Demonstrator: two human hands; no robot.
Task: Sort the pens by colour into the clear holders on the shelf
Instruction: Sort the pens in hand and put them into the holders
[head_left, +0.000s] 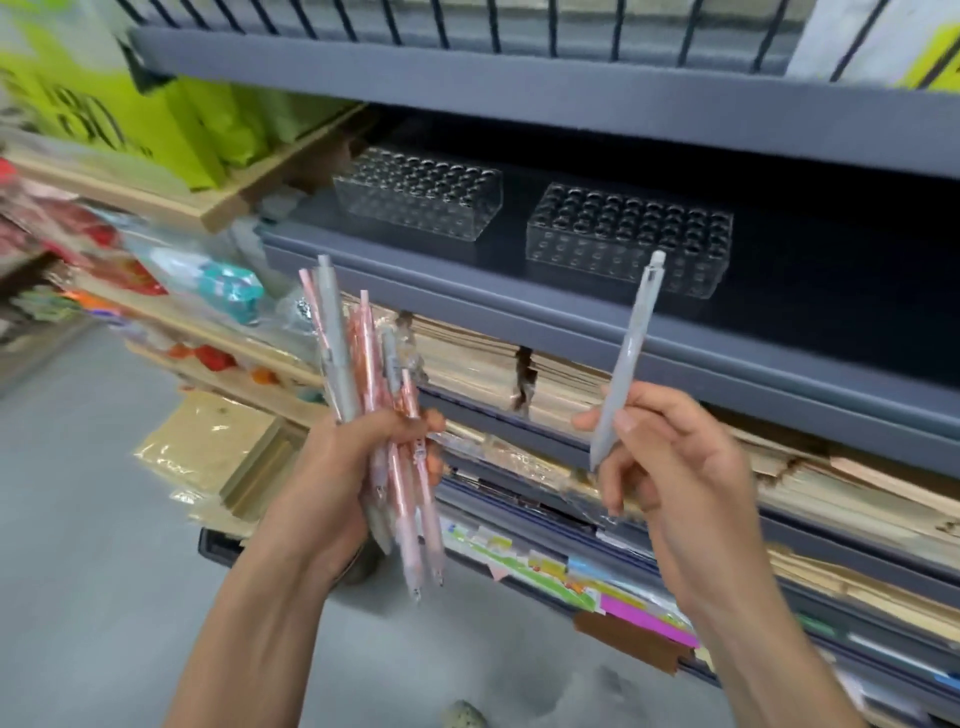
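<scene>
My left hand (343, 467) grips a bundle of pens (363, 364), several pink and some grey, standing nearly upright with their tips down. My right hand (670, 457) pinches a single grey pen (626, 353) between thumb and fingers, its clicker end up and tilted to the right. Two clear holders with rows of round holes stand on the grey shelf (467, 270): the left holder (418, 192) and the right holder (628, 239). Both hold no pens. The grey pen's top reaches just in front of the right holder.
A grey shelf board (519, 88) with a wire rail runs overhead. Below the holders, stacked paper and card (519, 369) fill the lower shelves. Wooden shelves with coloured packets (156, 270) lie to the left, over a grey floor (78, 519).
</scene>
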